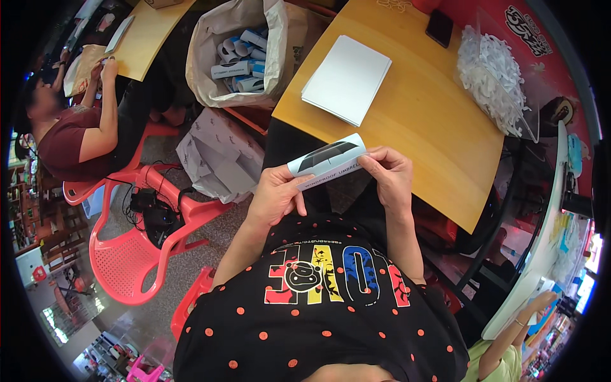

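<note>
A light-blue and white card sleeve (331, 167) printed with a black umbrella is held up between my two hands, over my lap at the table's near edge. My left hand (279, 192) is closed on its left end, thumb on the printed face. At the other end, my right hand (387, 172) pinches the sleeve between thumb and fingers. A neat stack of white sheets (349, 77) lies on the wooden table (433, 127) just beyond. Left of the table, an open whitish sack (202, 63) contains several similar sleeves (230, 69).
A dark phone (439, 28) and a clear bag of white strips (493, 79) are on the table's far right. A crumpled pale sack (219, 156) and a red plastic chair (130, 261) stand left. A person in maroon (79, 137) sits at another table; another person's arm (519, 328) shows lower right.
</note>
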Action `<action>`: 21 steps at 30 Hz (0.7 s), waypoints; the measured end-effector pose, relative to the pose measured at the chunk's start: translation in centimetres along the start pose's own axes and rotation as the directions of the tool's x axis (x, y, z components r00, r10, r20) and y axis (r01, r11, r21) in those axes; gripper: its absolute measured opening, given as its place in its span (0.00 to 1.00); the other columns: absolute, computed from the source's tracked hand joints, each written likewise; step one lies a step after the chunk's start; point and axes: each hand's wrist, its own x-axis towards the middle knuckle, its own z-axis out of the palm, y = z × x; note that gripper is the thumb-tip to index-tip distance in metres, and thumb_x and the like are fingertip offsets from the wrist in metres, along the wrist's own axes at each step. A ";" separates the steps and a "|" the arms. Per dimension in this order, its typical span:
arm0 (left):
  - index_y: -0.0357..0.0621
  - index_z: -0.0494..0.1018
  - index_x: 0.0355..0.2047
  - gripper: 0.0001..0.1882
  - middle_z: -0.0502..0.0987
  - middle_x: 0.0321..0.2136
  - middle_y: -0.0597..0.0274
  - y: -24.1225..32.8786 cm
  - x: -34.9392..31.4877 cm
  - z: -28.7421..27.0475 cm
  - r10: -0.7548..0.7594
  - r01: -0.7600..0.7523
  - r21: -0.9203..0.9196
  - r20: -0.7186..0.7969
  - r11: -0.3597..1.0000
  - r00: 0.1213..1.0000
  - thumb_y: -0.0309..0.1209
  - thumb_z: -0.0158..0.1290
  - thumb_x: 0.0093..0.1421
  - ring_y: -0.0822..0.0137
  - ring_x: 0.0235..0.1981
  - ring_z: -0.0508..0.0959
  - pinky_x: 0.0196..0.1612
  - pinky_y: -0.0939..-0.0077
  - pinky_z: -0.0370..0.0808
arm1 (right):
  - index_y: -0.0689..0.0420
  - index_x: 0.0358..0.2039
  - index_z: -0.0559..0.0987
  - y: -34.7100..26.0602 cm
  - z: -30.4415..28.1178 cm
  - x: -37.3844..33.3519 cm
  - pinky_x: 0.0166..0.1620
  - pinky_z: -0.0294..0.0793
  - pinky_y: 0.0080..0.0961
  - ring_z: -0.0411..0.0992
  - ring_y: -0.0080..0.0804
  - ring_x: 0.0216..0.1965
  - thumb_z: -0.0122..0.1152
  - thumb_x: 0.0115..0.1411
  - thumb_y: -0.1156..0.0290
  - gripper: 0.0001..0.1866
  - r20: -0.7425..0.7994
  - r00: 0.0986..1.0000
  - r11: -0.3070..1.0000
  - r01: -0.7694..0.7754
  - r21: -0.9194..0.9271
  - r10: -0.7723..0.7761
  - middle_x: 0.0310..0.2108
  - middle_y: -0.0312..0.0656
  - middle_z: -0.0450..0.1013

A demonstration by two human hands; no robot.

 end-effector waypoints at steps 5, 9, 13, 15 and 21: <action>0.32 0.74 0.44 0.12 0.79 0.33 0.52 0.3 0.1 -0.1 0.029 -0.032 0.087 0.040 0.996 0.999 0.26 0.52 0.61 0.67 0.22 0.81 0.20 0.85 0.74 | 0.64 0.25 0.79 0.5 -0.2 0.1 0.33 0.70 0.13 0.71 0.18 0.27 0.66 0.52 0.79 0.04 -0.029 0.998 0.999 -0.049 0.017 0.049 0.26 0.38 0.76; 0.30 0.73 0.45 0.14 0.78 0.38 0.45 0.4 0.1 0.3 0.063 -0.063 -0.022 0.003 0.998 0.998 0.24 0.49 0.61 0.57 0.35 0.82 0.36 0.73 0.81 | 0.64 0.24 0.78 1.0 -0.4 0.2 0.32 0.69 0.13 0.71 0.17 0.25 0.67 0.52 0.78 0.05 -0.016 0.998 0.998 -0.059 -0.032 0.059 0.24 0.37 0.76; 0.28 0.72 0.45 0.14 0.77 0.39 0.43 0.0 0.4 -0.3 0.084 -0.079 -0.180 0.019 0.980 0.996 0.23 0.47 0.60 0.54 0.38 0.81 0.40 0.68 0.81 | 0.63 0.24 0.78 1.0 0.2 0.1 0.31 0.69 0.12 0.70 0.15 0.25 0.67 0.52 0.77 0.06 -0.034 0.997 0.997 -0.064 -0.043 0.063 0.24 0.36 0.76; 0.29 0.72 0.45 0.14 0.78 0.39 0.44 -0.1 0.5 -0.3 0.095 -0.087 -0.249 0.018 0.965 0.995 0.24 0.47 0.61 0.56 0.38 0.81 0.41 0.70 0.80 | 0.63 0.24 0.78 1.1 0.4 0.1 0.30 0.69 0.12 0.70 0.15 0.25 0.67 0.52 0.77 0.06 -0.047 0.997 0.997 -0.066 -0.043 0.064 0.24 0.36 0.76; 0.32 0.74 0.44 0.12 0.79 0.38 0.51 -1.1 0.6 0.3 0.195 -0.194 0.021 -0.064 0.981 0.979 0.27 0.52 0.62 0.62 0.37 0.81 0.40 0.76 0.79 | 0.63 0.24 0.77 1.1 0.4 0.2 0.31 0.70 0.12 0.70 0.15 0.25 0.67 0.52 0.77 0.06 -0.056 0.996 0.996 -0.073 -0.042 0.071 0.24 0.37 0.76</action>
